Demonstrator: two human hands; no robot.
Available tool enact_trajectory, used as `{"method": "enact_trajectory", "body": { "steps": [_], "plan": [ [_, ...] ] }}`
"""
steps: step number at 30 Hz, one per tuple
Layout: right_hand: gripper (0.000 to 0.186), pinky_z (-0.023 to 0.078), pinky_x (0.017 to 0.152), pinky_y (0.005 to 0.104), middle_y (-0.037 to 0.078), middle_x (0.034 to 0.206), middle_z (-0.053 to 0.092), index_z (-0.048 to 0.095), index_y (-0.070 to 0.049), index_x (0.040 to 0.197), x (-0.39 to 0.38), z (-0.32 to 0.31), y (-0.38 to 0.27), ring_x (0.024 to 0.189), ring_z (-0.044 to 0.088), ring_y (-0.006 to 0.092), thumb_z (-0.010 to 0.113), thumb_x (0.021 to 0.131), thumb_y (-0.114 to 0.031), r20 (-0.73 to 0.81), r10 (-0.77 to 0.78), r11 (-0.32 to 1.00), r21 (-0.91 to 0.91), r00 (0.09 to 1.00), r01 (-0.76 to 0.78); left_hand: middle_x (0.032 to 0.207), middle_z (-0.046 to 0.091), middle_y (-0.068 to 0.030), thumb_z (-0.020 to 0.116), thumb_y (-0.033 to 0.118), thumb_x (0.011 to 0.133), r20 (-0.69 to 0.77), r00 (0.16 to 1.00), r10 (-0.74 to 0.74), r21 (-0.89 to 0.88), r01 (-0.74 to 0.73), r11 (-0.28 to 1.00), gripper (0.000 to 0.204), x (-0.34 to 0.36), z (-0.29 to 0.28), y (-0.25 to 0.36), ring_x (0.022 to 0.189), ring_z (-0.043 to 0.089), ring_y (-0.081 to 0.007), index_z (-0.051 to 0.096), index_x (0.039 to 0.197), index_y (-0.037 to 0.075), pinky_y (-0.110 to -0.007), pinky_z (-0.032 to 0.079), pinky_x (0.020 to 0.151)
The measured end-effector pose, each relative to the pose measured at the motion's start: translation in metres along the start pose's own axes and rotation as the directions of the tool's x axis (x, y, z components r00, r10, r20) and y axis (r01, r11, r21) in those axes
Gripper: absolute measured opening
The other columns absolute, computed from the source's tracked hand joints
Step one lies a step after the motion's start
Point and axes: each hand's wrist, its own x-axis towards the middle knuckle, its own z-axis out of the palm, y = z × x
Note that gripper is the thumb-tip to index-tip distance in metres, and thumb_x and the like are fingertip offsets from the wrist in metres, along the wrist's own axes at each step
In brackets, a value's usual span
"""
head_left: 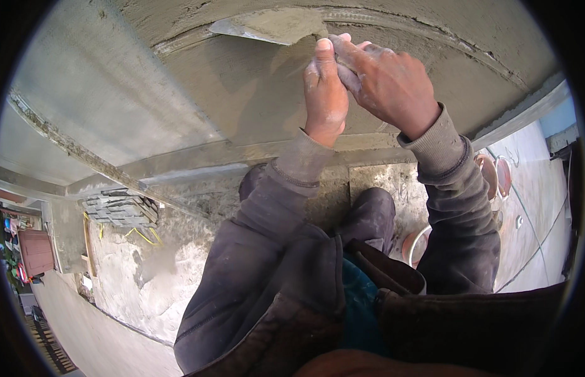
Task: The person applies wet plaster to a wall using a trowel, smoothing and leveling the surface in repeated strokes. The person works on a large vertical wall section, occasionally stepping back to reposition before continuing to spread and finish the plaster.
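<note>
A pointed trowel (267,26) with wet grey mortar on its blade lies against the plastered wall (267,107) at the top, its tip toward the left. My right hand (393,81) is wrapped round the trowel's handle. Up beside it, my left hand (326,100) is closed at the handle end near the blade, thumb upright; its other fingers are mostly hidden. Pale dust coats both hands. A rough curved groove (424,28) crosses the wall at the trowel's height, running on to the right.
A ledge (242,152) runs along the wall's foot, above my boots (374,217). Stacked grey slabs (123,208) lie at the left, with a yellow strap (142,237) nearby. Buckets (503,176) stand at the right; another (419,245) is partly behind my right arm. A narrow strip (85,154) crosses the left side.
</note>
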Motion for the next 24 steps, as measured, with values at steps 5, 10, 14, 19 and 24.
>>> {"method": "enact_trajectory", "body": {
  "steps": [5,10,14,19,24],
  "plan": [
    [0.037,0.051,0.053,0.0408,0.006,0.079,0.07,0.056,-0.019,0.129,-0.002,-0.009,0.008,0.069,0.069,0.0277,0.055,0.096,-0.035,0.055,0.039,0.999,0.0,0.998,-0.039,0.129,0.059,-0.0251,0.028,0.053,0.106,-0.003,1.0,0.006,-0.056,-0.006,0.998,0.07,0.0,0.017,-0.007,0.117,0.06,-0.0282,0.04,0.138,-0.009,-0.037,0.051,0.101],
    [0.04,0.053,0.061,0.0442,0.011,0.089,0.073,0.057,-0.02,0.131,-0.015,-0.029,0.026,0.075,0.069,0.0335,0.055,0.096,-0.04,0.199,0.133,0.991,-0.046,0.971,-0.126,0.121,0.063,-0.0214,0.028,0.049,0.107,0.038,0.999,0.005,-0.03,-0.003,1.0,0.065,-0.001,0.042,-0.024,0.112,0.062,-0.0246,0.049,0.131,-0.008,-0.034,0.051,0.097],
    [0.041,0.055,0.064,0.0433,0.013,0.099,0.073,0.058,-0.02,0.131,-0.037,-0.035,0.044,0.079,0.069,0.0347,0.057,0.094,-0.04,0.233,0.246,0.968,-0.114,0.941,-0.224,0.103,0.067,-0.0173,0.032,0.045,0.108,-0.005,1.0,0.02,0.134,-0.019,0.991,0.057,0.0,0.066,-0.047,0.097,0.064,-0.0239,0.058,0.114,-0.005,-0.036,0.05,0.087],
    [0.042,0.055,0.066,0.0444,0.015,0.102,0.072,0.059,-0.021,0.131,-0.036,-0.041,0.045,0.08,0.069,0.0358,0.059,0.093,-0.038,0.272,0.29,0.951,-0.193,0.918,-0.243,0.101,0.067,-0.0216,0.035,0.043,0.108,0.003,1.0,0.016,-0.058,-0.016,0.998,0.055,0.004,0.074,-0.059,0.094,0.064,-0.0297,0.059,0.109,-0.007,-0.041,0.049,0.085],
    [0.038,0.052,0.067,0.0476,0.014,0.091,0.071,0.06,-0.02,0.126,-0.038,-0.049,0.042,0.08,0.067,0.0378,0.059,0.093,-0.037,0.303,0.377,0.922,-0.211,0.875,-0.324,0.107,0.067,-0.017,0.031,0.047,0.107,0.098,0.991,-0.09,0.118,0.078,0.99,0.061,0.002,0.071,-0.049,0.103,0.064,-0.0262,0.06,0.12,-0.005,-0.037,0.049,0.092]
  ]
}}
